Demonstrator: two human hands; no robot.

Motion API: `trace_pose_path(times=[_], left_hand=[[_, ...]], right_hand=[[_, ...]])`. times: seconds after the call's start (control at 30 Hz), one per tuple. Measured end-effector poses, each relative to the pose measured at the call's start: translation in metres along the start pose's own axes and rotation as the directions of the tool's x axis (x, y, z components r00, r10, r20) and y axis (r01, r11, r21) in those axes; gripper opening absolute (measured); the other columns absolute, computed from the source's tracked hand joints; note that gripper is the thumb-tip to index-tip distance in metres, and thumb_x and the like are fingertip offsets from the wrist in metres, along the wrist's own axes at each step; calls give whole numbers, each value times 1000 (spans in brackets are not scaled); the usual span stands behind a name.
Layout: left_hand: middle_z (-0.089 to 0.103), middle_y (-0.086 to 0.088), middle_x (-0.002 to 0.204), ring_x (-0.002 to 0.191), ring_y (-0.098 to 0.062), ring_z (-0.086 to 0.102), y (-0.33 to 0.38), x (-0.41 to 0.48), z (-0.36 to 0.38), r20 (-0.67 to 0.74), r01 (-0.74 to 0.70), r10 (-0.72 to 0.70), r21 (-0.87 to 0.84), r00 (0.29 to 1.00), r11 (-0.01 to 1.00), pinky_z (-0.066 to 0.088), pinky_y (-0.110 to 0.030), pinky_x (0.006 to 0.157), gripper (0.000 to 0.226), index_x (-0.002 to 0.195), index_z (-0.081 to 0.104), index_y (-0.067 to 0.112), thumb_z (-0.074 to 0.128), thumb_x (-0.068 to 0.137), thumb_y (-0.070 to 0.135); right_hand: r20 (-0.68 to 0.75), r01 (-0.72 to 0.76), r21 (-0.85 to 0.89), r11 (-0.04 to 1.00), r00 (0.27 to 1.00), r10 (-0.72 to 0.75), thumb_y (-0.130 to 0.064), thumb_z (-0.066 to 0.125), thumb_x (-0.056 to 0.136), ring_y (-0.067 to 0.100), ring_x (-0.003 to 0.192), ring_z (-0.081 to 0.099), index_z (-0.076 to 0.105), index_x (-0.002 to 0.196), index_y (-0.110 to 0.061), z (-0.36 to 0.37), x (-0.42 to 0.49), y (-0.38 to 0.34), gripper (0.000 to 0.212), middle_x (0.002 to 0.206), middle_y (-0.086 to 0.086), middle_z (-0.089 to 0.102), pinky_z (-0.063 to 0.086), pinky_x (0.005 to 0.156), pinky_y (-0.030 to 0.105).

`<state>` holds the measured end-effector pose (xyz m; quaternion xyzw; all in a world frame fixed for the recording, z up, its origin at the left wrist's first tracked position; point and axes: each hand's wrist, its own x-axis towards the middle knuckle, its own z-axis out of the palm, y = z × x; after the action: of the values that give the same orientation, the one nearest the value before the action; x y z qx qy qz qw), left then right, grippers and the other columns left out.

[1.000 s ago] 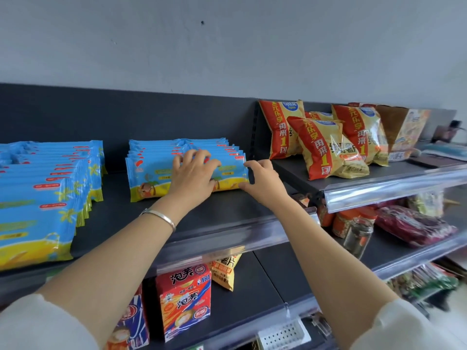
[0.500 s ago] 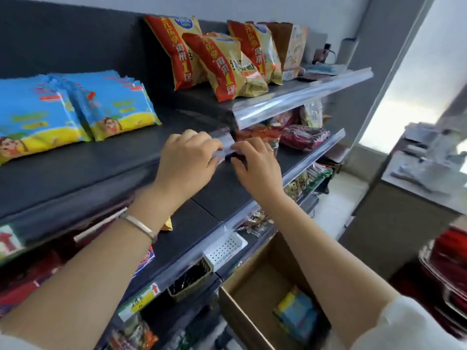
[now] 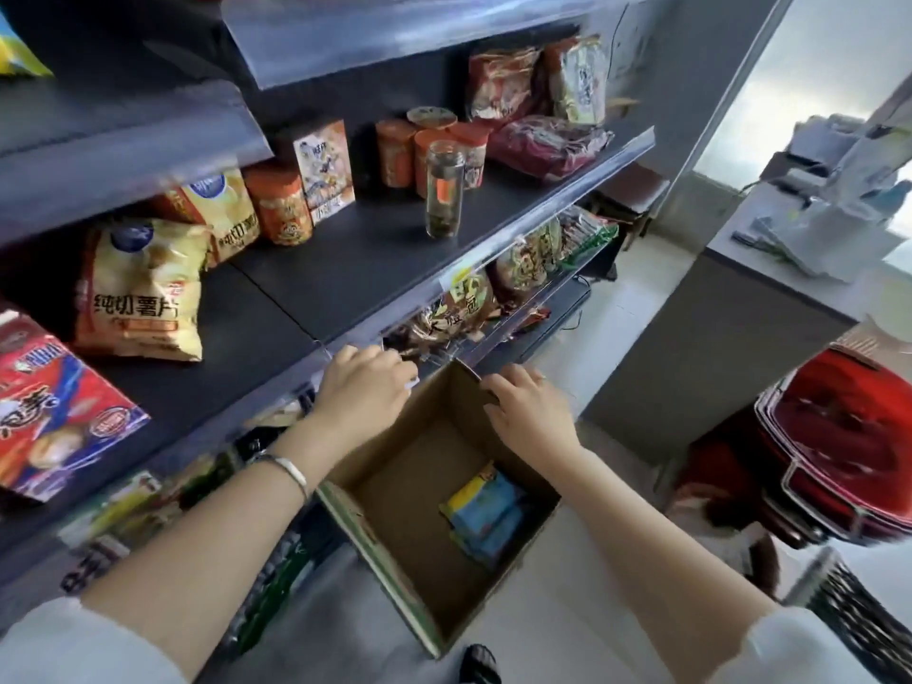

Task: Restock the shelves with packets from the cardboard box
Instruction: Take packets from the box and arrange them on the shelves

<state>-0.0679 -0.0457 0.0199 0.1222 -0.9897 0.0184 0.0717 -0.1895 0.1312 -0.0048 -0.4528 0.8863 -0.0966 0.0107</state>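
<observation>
An open cardboard box stands on the floor in front of the dark shelves. Blue and yellow packets lie at its bottom. My left hand, with a silver bracelet on the wrist, hovers over the box's far left corner beside the shelf edge, fingers loosely curled and holding nothing. My right hand hangs over the box's far right rim, fingers relaxed and empty.
The middle shelf holds yellow chip bags, orange tubs, a clear jar and a red box. More snacks fill the shelf below. A grey counter and red basket stand at the right.
Both hands came down from the blue packets on the top shelf to just above the cardboard box. The view swung down from the upper shelves to the box and floor.
</observation>
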Motion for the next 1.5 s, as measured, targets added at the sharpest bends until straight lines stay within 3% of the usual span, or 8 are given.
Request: trace_pose_path(times=[0.4, 0.93, 1.03, 1.13, 1.27, 1.37, 1.43, 1.5], left_hand=[[55, 6, 121, 119, -19, 44, 56, -5, 110, 480, 209, -151, -69, 864, 975, 29, -35, 97, 28, 120, 53, 30, 47, 94, 36], [52, 1, 128, 122, -23, 44, 40, -8, 189, 677, 309, -106, -187, 729, 932, 33, -38, 99, 35, 127, 49, 28, 45, 95, 38], [49, -1, 130, 121, -25, 46, 37, -5, 190, 700, 443, -150, -258, 698, 858, 36, -37, 97, 37, 129, 48, 27, 47, 94, 37], [47, -5, 132, 120, -26, 48, 32, 1, 194, 718, 659, -262, -349, 645, 667, 43, -37, 96, 43, 132, 46, 22, 54, 91, 33], [50, -12, 134, 122, -25, 49, 31, 9, 197, 747, 835, -374, -473, 549, 280, 41, -32, 99, 58, 137, 42, 10, 66, 85, 22], [52, -13, 133, 115, -25, 55, 38, 11, 192, 846, 867, -318, -483, 427, -122, 47, -32, 84, 64, 140, 36, 6, 68, 85, 17], [61, -14, 123, 99, -24, 63, 41, 9, 193, 869, 857, -262, -474, 419, -202, 53, -31, 71, 41, 122, 50, 6, 67, 86, 15], [65, -14, 115, 94, -24, 65, 41, 4, 196, 840, 846, -288, -512, 459, -145, 56, -38, 73, 23, 104, 55, 8, 68, 85, 11]], right_hand=[[735, 106, -9, 994, 675, -66, -14, 48, 93, 35, 117, 51, 49, 130, -11, 116, 7, 56, 37, 127, 15, 49, 44, 94, 38], [846, 444, -167, 880, 523, -103, -16, 54, 90, 31, 132, 33, 37, 140, -16, 214, 28, 49, 53, 142, 13, 35, 25, 109, 50], [838, 306, -130, 943, 543, -61, -17, 50, 93, 30, 124, 48, 51, 129, -17, 206, 35, 52, 36, 135, 10, 49, 40, 98, 42], [773, -178, 65, 982, 632, 63, -24, 58, 92, 30, 115, 56, 52, 124, -12, 191, 44, 52, 35, 127, 11, 57, 47, 85, 34], [755, -770, 464, 438, 602, 259, -14, 66, 88, 27, 100, 63, 56, 118, -3, 184, 44, 40, 33, 112, 11, 64, 52, 82, 34], [872, -873, 478, -99, 457, 178, -8, 61, 90, 19, 82, 66, 59, 107, -11, 180, 38, 32, 17, 100, 7, 67, 57, 70, 36], [889, -867, 457, -200, 445, 104, -8, 60, 91, 17, 81, 65, 60, 100, -14, 179, 35, 32, 11, 94, 4, 68, 55, 67, 31], [876, -871, 482, -93, 477, 72, -9, 60, 91, 16, 84, 64, 61, 96, -17, 182, 32, 35, 9, 91, 2, 67, 52, 71, 29]])
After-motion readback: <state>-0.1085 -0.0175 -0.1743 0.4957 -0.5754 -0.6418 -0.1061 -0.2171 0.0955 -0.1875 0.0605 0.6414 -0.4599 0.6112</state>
